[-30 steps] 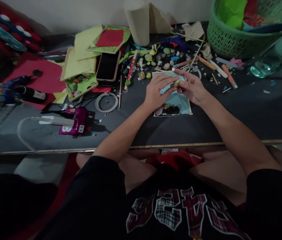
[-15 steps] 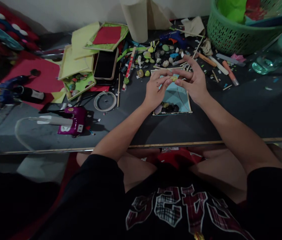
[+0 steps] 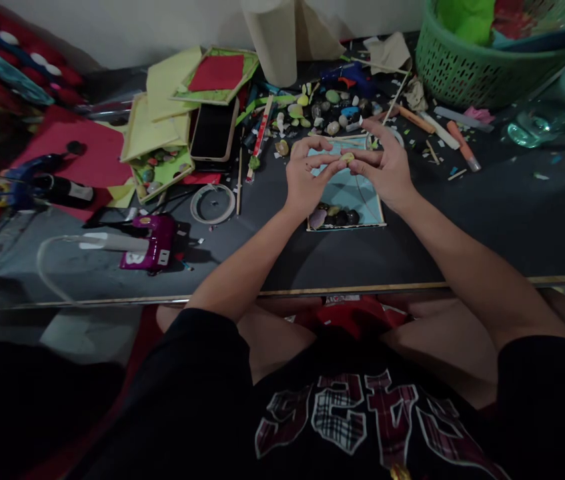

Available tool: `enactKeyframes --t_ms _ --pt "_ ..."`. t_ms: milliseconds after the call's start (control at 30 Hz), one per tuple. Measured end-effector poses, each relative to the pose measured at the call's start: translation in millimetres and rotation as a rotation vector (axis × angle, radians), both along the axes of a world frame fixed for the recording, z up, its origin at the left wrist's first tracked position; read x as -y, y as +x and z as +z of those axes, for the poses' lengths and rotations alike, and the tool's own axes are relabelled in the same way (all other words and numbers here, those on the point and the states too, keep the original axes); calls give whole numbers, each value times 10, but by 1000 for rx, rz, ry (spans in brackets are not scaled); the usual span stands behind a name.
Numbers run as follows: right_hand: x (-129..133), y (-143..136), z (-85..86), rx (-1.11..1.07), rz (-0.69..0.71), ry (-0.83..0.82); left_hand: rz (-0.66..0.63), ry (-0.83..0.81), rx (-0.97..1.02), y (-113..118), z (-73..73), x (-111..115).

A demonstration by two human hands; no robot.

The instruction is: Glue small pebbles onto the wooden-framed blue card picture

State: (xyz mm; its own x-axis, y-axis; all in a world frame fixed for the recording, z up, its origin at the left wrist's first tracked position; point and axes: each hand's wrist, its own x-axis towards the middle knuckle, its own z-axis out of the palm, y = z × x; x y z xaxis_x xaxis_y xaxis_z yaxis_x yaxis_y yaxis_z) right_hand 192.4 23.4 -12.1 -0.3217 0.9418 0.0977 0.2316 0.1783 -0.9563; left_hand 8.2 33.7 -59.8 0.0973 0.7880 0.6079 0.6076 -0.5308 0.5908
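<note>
Between the fingertips of both hands is a small yellow pebble (image 3: pixel 347 157). My left hand (image 3: pixel 307 170) pinches it with thumb and forefinger from the left. From the right, the thumb and forefinger of my right hand (image 3: pixel 389 167) press on it too, the other fingers raised. Below the hands lies a light blue panel (image 3: pixel 339 190) framed with thin sticks, partly covered by them. Dark stones (image 3: pixel 342 217) and a purplish one (image 3: pixel 317 219) sit along its near edge. A thin curved line crosses the panel's right side.
Behind the hands are loose pebbles (image 3: pixel 332 127) and a blue glue gun (image 3: pixel 352 77). At left are a phone (image 3: pixel 213 133), a tape roll (image 3: pixel 212 203), a purple power socket (image 3: pixel 155 243) and red paper (image 3: pixel 92 153). A green basket (image 3: pixel 477 77) and clear bottle (image 3: pixel 537 123) stand right.
The fingers have shifted slightly around the yellow pebble, and my left hand has moved a little left. More of the blue panel shows. The view has shifted slightly.
</note>
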Motion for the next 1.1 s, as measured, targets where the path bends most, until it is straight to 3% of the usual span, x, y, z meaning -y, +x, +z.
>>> enactKeyframes --t_ms 100,233,567,767,1100 --pt "-17 12 -21 43 -40 27 52 25 -2 3 42 41" --pt "-28 29 -45 97 -68 72 11 56 -58 13 91 80" --pt "52 35 -47 95 -115 176 28 157 -100 26 113 103" --pt "100 59 -28 213 -140 227 51 232 -129 32 99 94" --pt "121 112 -34 284 -140 260 -75 119 -77 35 82 37"
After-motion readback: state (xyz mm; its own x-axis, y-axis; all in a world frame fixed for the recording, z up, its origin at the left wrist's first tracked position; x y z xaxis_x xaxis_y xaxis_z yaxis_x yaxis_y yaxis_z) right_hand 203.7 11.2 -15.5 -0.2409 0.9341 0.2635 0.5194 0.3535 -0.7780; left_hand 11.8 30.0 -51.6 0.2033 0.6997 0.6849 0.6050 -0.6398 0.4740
